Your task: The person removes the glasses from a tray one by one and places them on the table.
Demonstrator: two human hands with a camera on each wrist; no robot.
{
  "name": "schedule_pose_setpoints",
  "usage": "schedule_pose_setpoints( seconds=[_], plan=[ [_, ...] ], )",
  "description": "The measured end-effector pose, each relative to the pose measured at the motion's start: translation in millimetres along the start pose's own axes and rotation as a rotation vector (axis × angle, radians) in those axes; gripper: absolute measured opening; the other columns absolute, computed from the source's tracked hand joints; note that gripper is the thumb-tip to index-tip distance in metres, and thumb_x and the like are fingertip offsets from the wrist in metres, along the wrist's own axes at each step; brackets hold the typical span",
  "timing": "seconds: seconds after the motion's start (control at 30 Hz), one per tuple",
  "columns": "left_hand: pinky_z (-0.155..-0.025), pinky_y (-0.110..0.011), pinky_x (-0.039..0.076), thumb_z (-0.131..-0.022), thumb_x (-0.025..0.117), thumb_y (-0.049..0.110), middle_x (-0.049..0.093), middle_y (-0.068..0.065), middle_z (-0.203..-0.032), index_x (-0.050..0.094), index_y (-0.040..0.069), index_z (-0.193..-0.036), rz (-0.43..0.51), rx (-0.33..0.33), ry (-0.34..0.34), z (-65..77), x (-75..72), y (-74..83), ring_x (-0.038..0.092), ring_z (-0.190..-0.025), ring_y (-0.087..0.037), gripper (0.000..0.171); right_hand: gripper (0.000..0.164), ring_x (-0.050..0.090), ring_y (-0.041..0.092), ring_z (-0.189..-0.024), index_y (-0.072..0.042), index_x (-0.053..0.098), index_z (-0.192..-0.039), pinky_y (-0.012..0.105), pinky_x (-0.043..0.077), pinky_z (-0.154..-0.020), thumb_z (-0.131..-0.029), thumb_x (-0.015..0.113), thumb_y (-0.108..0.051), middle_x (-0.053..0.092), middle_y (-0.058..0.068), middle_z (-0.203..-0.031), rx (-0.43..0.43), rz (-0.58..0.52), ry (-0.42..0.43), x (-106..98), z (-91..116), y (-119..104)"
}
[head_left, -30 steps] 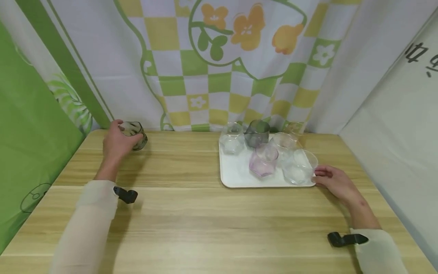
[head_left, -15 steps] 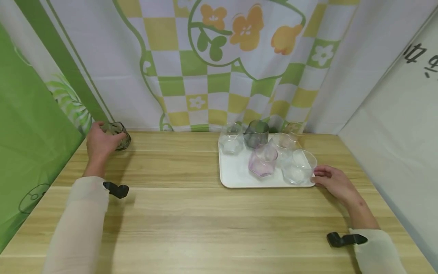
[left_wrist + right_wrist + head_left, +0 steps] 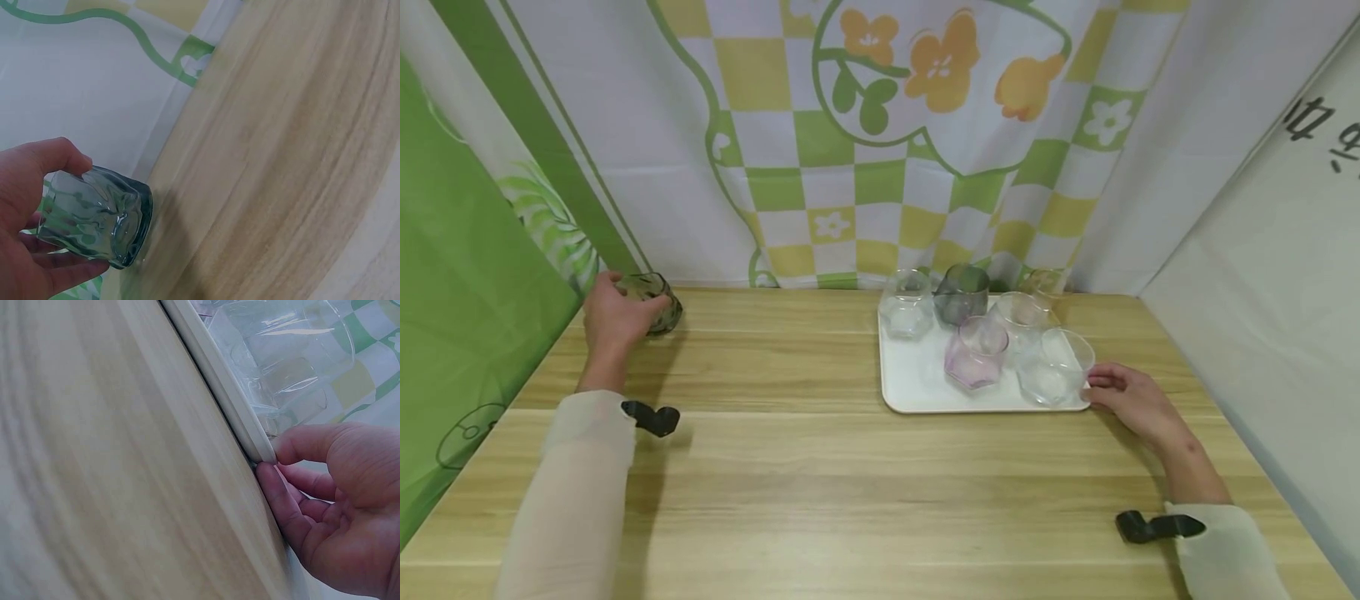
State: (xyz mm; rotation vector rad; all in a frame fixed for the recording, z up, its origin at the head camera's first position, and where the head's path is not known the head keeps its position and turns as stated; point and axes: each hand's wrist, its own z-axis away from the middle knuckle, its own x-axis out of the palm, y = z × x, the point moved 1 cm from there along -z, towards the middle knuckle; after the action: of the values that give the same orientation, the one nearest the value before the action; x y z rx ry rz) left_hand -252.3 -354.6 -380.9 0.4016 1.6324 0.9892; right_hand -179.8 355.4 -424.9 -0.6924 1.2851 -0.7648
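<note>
At the table's far left corner my left hand (image 3: pixel 617 315) grips a smoky, wavy-sided glass tumbler (image 3: pixel 662 312). In the left wrist view, thumb and fingers wrap the sides of the tumbler (image 3: pixel 100 215), its thick base right at the wood. My right hand (image 3: pixel 1131 404) pinches the front right corner of a white tray (image 3: pixel 913 392); the right wrist view has the thumb on top of the tray's rim (image 3: pixel 234 412) and a finger beneath. On the tray are a pink glass (image 3: pixel 976 367), a dark grey glass (image 3: pixel 962 300) and several clear ones, including a wide glass (image 3: pixel 1052 379) nearest my right hand.
The wooden table (image 3: pixel 865 492) runs back to a checked, flowered curtain (image 3: pixel 880 183). A green cloth (image 3: pixel 467 275) borders the left side, a white sheet (image 3: pixel 1277 275) the right. The tray's glasses stand close together.
My left hand has carried the tumbler leftward to the table's far left corner, then slightly lower in the last half second. The right hand and tray have stayed in place.
</note>
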Motion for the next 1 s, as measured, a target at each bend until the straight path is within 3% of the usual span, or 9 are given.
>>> schedule_pose_setpoints(
  seconds=[0.17,0.43,0.73,1.0],
  plan=[
    [-0.107,-0.064,0.035,-0.096,0.068,0.043,0.029,-0.034,-0.157,0.015,-0.003,-0.161,-0.005,0.006,-0.005,-1.2,1.1,-5.2,0.035,-0.137,-0.054,0.096,0.055,0.057,-0.005,-0.092,0.015,0.046,-0.137,0.017,0.053,-0.080,-0.100,0.068,-0.017,0.055,0.026,-0.129,0.005,-0.011,-0.005,0.0,0.9,0.4],
    [-0.107,-0.066,0.034,-0.097,0.067,0.041,0.029,-0.037,-0.155,0.014,-0.007,-0.159,-0.032,0.073,-0.010,-4.2,3.2,-6.1,0.034,-0.136,-0.057,0.094,0.059,0.056,-0.005,-0.093,0.015,0.043,-0.140,0.017,0.053,-0.080,-0.101,0.068,-0.021,0.053,0.028,-0.134,0.017,-0.005,-0.010,-2.6,2.9,-0.2],
    [-0.107,-0.066,0.033,-0.097,0.067,0.040,0.029,-0.037,-0.155,0.014,-0.006,-0.160,-0.022,0.073,-0.003,-2.9,4.2,-7.9,0.034,-0.136,-0.057,0.094,0.059,0.057,-0.005,-0.093,0.016,0.041,-0.142,0.018,0.054,-0.081,-0.101,0.068,-0.018,0.051,0.029,-0.134,0.021,-0.040,-0.011,-1.0,1.5,2.1],
    [-0.112,-0.067,0.026,-0.093,0.073,0.043,0.015,-0.036,-0.160,0.010,-0.002,-0.162,-0.013,0.039,-0.018,0.1,2.7,-9.0,0.024,-0.142,-0.057,0.103,0.059,0.057,-0.005,-0.093,0.016,0.041,-0.142,0.018,0.053,-0.082,-0.100,0.068,-0.017,0.051,0.029,-0.135,0.020,-0.060,-0.011,1.6,-1.2,0.7]
  ],
)
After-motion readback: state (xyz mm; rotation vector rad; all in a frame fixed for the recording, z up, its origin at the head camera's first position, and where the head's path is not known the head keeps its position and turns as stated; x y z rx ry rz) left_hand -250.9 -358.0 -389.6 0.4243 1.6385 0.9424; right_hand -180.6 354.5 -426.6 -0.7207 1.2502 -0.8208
